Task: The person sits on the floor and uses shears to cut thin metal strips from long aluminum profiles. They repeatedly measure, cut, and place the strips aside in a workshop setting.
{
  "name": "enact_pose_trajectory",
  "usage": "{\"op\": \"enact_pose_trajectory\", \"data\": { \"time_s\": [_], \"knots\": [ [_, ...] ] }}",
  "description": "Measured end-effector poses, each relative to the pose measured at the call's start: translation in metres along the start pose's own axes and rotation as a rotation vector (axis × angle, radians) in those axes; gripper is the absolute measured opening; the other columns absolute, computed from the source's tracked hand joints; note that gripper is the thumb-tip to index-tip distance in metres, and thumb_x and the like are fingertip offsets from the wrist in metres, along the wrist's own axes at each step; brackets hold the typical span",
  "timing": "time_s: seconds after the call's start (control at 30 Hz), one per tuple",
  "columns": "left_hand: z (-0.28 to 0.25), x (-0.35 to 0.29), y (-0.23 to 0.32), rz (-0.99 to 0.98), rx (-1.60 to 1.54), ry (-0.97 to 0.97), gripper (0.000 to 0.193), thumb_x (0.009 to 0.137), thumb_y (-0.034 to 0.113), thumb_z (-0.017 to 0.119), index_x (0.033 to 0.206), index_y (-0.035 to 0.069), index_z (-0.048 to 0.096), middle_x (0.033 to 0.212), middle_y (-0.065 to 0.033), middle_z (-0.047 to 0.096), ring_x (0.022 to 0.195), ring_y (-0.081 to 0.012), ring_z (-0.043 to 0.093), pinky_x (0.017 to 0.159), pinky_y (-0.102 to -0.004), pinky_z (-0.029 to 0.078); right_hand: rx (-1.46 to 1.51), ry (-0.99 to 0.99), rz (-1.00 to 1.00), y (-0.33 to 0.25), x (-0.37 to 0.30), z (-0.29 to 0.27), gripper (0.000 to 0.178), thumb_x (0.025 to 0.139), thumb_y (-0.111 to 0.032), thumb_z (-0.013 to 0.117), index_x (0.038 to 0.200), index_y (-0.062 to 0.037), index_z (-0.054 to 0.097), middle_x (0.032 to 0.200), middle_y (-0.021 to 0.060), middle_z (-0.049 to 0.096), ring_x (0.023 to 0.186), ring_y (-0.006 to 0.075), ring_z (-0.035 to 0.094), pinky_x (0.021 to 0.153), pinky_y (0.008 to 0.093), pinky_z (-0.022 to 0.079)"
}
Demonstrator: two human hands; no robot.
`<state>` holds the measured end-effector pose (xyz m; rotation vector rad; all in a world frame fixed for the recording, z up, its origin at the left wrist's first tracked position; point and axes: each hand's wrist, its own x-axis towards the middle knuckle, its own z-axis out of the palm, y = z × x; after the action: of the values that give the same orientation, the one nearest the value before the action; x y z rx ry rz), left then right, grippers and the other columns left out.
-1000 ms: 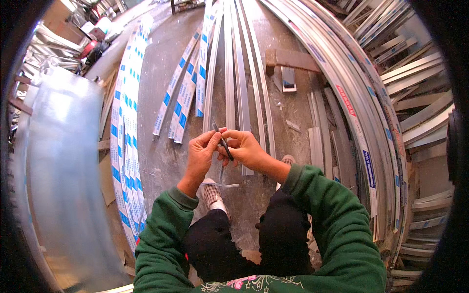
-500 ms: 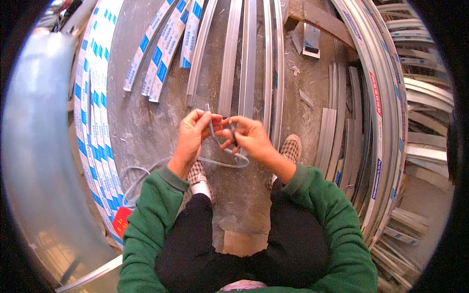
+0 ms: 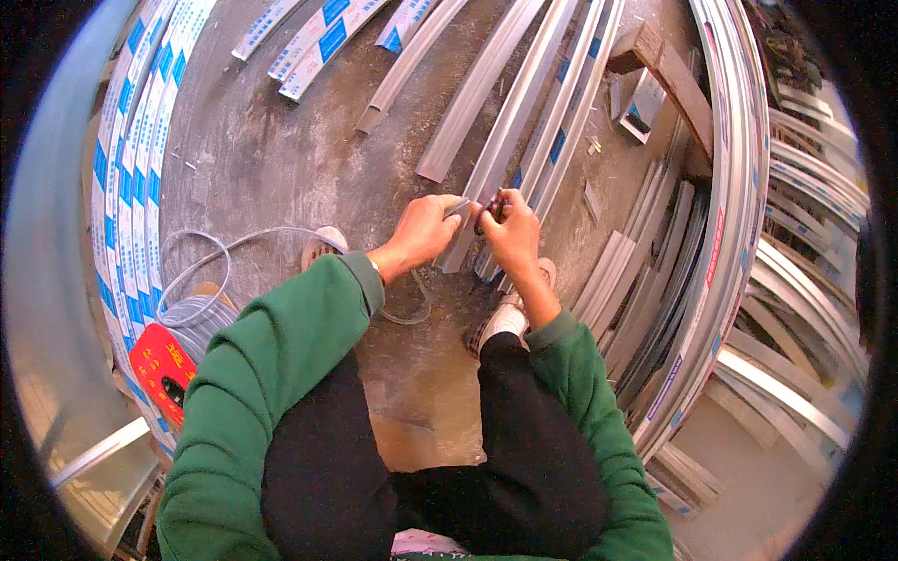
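Observation:
My left hand (image 3: 426, 232) is closed, pinching the end of a thin grey flexible strip (image 3: 456, 206) between thumb and forefinger. Close to its fingertips, my right hand (image 3: 513, 234) grips a small dark scissors-like tool (image 3: 490, 211); the fingers cover much of it. The strip runs back under my left sleeve, hangs in a loop near the floor, and leads to a grey coil (image 3: 198, 323) with a red label card (image 3: 161, 370) on my left. Below both hands, long silver metal profiles (image 3: 486, 173) lie on the floor.
Several profiles with blue-and-white film (image 3: 131, 201) stretch along the left. On the right lies a long stack of profiles (image 3: 725, 215), with shorter offcuts (image 3: 608, 271) beside it. A wooden block (image 3: 669, 79) stands at the upper right. My feet are on the floor below.
My view has swung, bringing the coil and red card further into sight. Both hands now meet over the profiles, the strip's end between them, and the dark tool shows more plainly at my right fingers.

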<state>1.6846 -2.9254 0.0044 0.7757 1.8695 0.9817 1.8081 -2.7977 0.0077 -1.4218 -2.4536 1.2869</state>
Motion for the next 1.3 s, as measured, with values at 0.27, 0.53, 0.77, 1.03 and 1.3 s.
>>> {"op": "enact_pose_trajectory", "data": {
  "time_s": [0.27,0.53,0.77,1.03,1.3],
  "knots": [
    [0.021,-0.028,0.005,-0.007,-0.044,0.087,0.045,0.085,0.006,0.062,0.13,0.003,0.06,0.117,-0.0239,0.065,0.108,-0.0382,0.064,0.092,-0.0424,0.051,0.138,0.044,0.057,0.012,-0.006,-0.005,0.035,0.082,-0.028,0.081,0.093,-0.0036,0.058,0.07,0.0063,0.066,0.063,0.0136,0.062,0.06,0.0326,0.049],
    [0.031,-0.04,0.033,0.033,-0.074,0.039,0.045,0.085,0.004,0.057,0.13,0.007,0.061,0.105,-0.0261,0.066,0.097,-0.0425,0.065,0.085,-0.0479,0.052,0.211,0.085,0.099,0.017,-0.014,-0.02,0.025,0.082,-0.013,0.076,0.096,-0.0033,0.057,0.068,0.0016,0.061,0.061,0.0078,0.056,0.055,0.0263,0.045],
    [0.033,-0.037,0.032,0.104,-0.152,0.049,0.035,0.087,0.01,0.06,0.121,0.006,0.066,0.097,-0.0252,0.067,0.092,-0.0417,0.066,0.08,-0.0472,0.053,0.453,0.042,0.124,0.029,-0.018,-0.032,0.022,0.084,-0.008,0.073,0.097,-0.0028,0.056,0.069,-0.0005,0.059,0.06,0.0065,0.054,0.051,0.0249,0.043],
    [0.017,-0.026,0.021,0.047,-0.262,-0.025,0.037,0.09,0.03,0.066,0.115,0.002,0.068,0.1,-0.0216,0.07,0.096,-0.0356,0.069,0.084,-0.0428,0.053,0.461,0.013,0.158,0.01,-0.028,-0.057,0.023,0.085,-0.007,0.073,0.1,-0.0029,0.056,0.074,0.0012,0.059,0.061,0.0088,0.057,0.052,0.026,0.048],
    [0.011,-0.022,0.028,-0.012,-0.173,-0.158,0.051,0.09,0.048,0.064,0.106,0.0,0.068,0.099,-0.0242,0.069,0.096,-0.0389,0.067,0.083,-0.0443,0.051,0.405,0.002,0.112,0.008,-0.032,-0.06,0.022,0.086,-0.008,0.072,0.1,-0.0034,0.057,0.069,0.0011,0.062,0.059,0.0087,0.058,0.051,0.0265,0.046]
  ]
}}
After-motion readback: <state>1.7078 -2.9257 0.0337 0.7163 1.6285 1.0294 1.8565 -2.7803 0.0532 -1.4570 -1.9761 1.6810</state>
